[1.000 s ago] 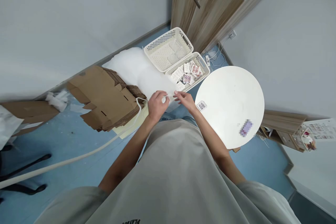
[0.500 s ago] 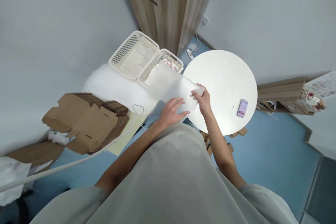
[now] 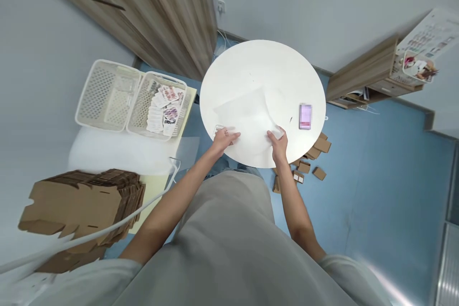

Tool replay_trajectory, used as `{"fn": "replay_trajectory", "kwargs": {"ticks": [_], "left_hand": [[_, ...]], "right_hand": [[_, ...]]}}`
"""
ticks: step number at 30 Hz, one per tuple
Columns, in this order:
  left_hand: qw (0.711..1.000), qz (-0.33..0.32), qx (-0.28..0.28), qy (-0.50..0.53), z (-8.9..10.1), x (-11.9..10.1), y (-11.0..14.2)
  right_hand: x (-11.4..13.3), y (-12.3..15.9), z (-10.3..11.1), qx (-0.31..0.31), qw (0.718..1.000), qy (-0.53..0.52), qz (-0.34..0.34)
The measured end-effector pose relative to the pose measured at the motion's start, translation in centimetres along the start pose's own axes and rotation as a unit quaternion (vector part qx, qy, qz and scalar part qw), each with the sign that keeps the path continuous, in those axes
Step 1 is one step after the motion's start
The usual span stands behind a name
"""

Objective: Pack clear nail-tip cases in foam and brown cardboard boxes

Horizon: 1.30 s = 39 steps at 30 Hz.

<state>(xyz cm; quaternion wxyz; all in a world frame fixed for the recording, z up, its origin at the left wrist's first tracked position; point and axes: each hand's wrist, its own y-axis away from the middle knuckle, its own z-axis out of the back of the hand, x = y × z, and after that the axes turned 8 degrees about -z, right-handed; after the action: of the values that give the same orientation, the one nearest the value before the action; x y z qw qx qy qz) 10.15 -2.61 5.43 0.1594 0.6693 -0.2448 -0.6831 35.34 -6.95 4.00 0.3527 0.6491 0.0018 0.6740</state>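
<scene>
A thin, translucent white sheet of packing foam [image 3: 249,112] spreads above the round white table [image 3: 304,71], near its front edge. My right hand [image 3: 279,144] pinches the sheet's right edge, thumb on top. At the lower left edge, my left hand [image 3: 223,140] is closed with the thumb over the sheet. A small pale item with a dark edge [image 3: 217,129] shows by the left fingers; its kind is unclear. A phone [image 3: 305,116] with a pinkish screen lies on the table to the right of my right hand.
To the left, two white plastic baskets [image 3: 134,100] stand side by side; the right one holds printed cards [image 3: 168,109]. Below them are a white foam roll [image 3: 118,150] and stacked flat cardboard boxes [image 3: 79,201]. Small brown boxes [image 3: 304,167] lie on the floor under the table.
My view and body have turned to the right, towards the round table. The sheet has moved from beside the baskets to over the table. My left hand has gone from spread to closed at the sheet's edge.
</scene>
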Motion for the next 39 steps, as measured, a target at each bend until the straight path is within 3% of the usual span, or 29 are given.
{"fn": "replay_trajectory", "kwargs": {"ticks": [5, 8, 12, 15, 18, 21, 24, 28, 33, 36, 39], "left_hand": [[0.986, -0.045, -0.052, -0.152, -3.2, 1.2, -4.0], [0.965, -0.058, -0.051, -0.249, -3.6, 1.9, -6.8], [0.945, -0.041, -0.039, -0.321, -3.5, 2.6, -9.1], [0.934, -0.047, -0.032, -0.353, -2.0, 3.1, -9.7], [0.900, -0.089, -0.027, -0.425, 0.8, 3.9, -9.6], [0.850, -0.138, 0.042, -0.507, 4.1, 5.3, -8.9], [0.812, -0.143, 0.117, -0.553, 6.5, 7.1, -7.8], [0.808, -0.145, 0.116, -0.560, 7.3, 8.8, -6.3], [0.837, -0.154, 0.075, -0.519, 5.1, 9.0, -5.0], [0.858, -0.167, 0.083, -0.479, 2.1, 8.7, -4.5], [0.855, -0.197, 0.132, -0.460, -1.5, 8.5, -4.6]], "right_hand": [[-3.4, -0.8, 4.6, 0.066, 0.993, 0.047, -0.087], [-5.4, -1.3, 6.5, 0.118, 0.984, 0.087, -0.106], [-7.5, -2.6, 7.1, 0.135, 0.979, 0.119, -0.100], [-8.5, -3.9, 6.6, 0.137, 0.976, 0.141, -0.095], [-9.1, -5.1, 6.0, 0.132, 0.973, 0.169, -0.091], [-9.5, -6.2, 5.6, 0.115, 0.970, 0.195, -0.085], [-9.7, -7.0, 5.3, 0.096, 0.966, 0.225, -0.083], [-9.2, -7.5, 5.1, 0.084, 0.951, 0.288, -0.076], [-8.5, -7.2, 5.4, 0.064, 0.930, 0.356, -0.067], [-8.5, -6.8, 5.9, 0.058, 0.926, 0.364, -0.086], [-8.9, -6.3, 6.6, 0.065, 0.925, 0.364, -0.091]]}}
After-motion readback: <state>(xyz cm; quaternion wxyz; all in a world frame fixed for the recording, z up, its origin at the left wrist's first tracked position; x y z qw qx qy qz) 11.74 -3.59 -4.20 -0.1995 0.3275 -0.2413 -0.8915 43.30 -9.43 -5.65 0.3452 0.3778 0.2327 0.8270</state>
